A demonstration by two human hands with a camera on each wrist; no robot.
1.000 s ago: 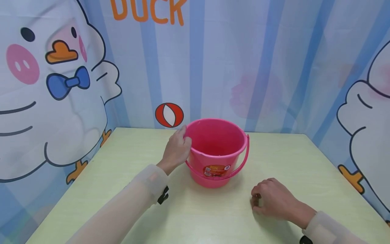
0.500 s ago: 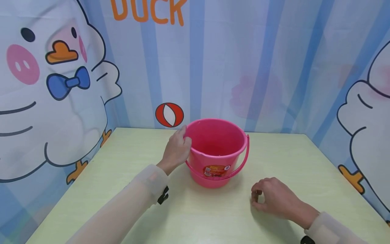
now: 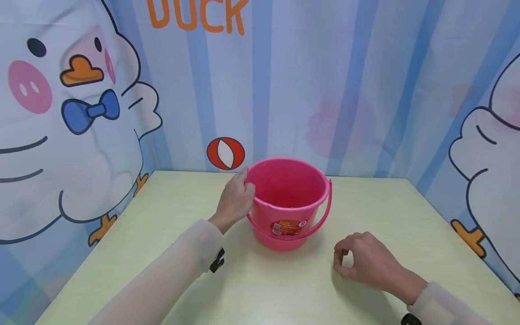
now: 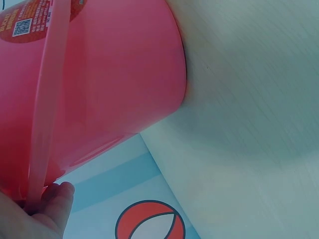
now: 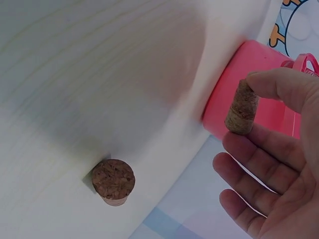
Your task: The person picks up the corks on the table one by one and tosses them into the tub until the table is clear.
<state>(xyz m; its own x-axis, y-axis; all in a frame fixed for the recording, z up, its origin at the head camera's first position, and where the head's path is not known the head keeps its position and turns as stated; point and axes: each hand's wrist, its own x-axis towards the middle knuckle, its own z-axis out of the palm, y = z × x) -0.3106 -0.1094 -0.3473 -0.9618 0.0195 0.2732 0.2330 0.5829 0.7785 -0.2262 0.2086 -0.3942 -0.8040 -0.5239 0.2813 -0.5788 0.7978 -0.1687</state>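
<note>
A pink plastic bucket (image 3: 300, 214) stands upright on the table, its handle hanging down in front. My left hand (image 3: 233, 198) grips its rim on the left side, thumb over the edge; fingertips (image 4: 62, 194) show beside the handle in the left wrist view. Low over the table, to the right of the bucket, my right hand (image 3: 371, 262) pinches a small cork stopper (image 5: 242, 108) between thumb and index finger. The other fingers are spread. A second cork stopper (image 5: 113, 180) sits on the table below that hand, hidden in the head view.
The pale table (image 3: 252, 289) ends at a striped blue cloth backdrop (image 3: 300, 81) behind the bucket. More printed cloth with duck figures hangs along the left and right sides.
My right hand has risen slightly, with the gap between thumb and index finger showing more clearly. The left hand and bucket stay where they were.
</note>
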